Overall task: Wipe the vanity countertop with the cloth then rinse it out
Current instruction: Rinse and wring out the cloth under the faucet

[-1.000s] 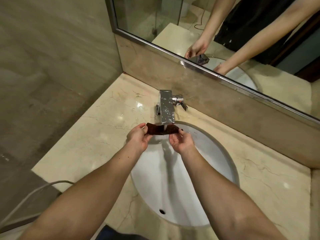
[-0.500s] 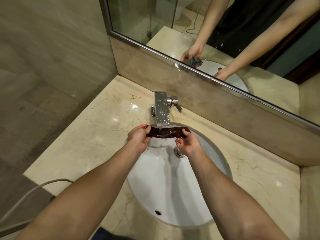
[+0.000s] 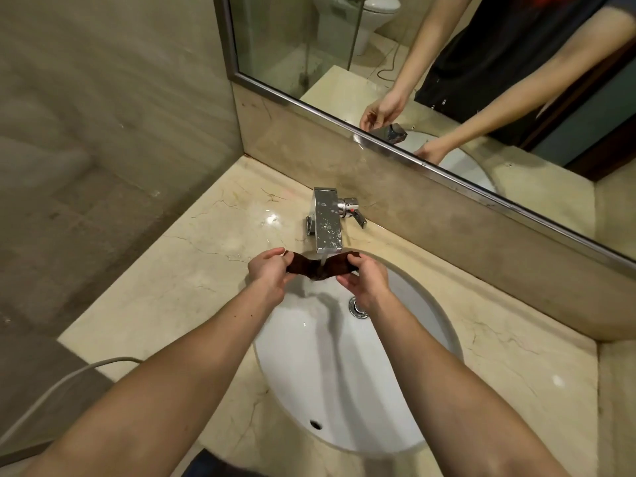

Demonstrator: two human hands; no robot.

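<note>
Stretching between the left hand (image 3: pixel 266 274) and right hand (image 3: pixel 365 282), the dark cloth (image 3: pixel 318 267) is pinched at both ends so that water from the faucet (image 3: pixel 327 220) just beyond strikes its sagging middle. Below the hands, runoff is caught by the sink (image 3: pixel 344 390) set into the counter (image 3: pixel 172 287).

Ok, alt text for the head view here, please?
Two bare hands, left hand and right hand, stretch a dark brown cloth under water running from a chrome faucet into a white sink set in a beige marble countertop.
</note>
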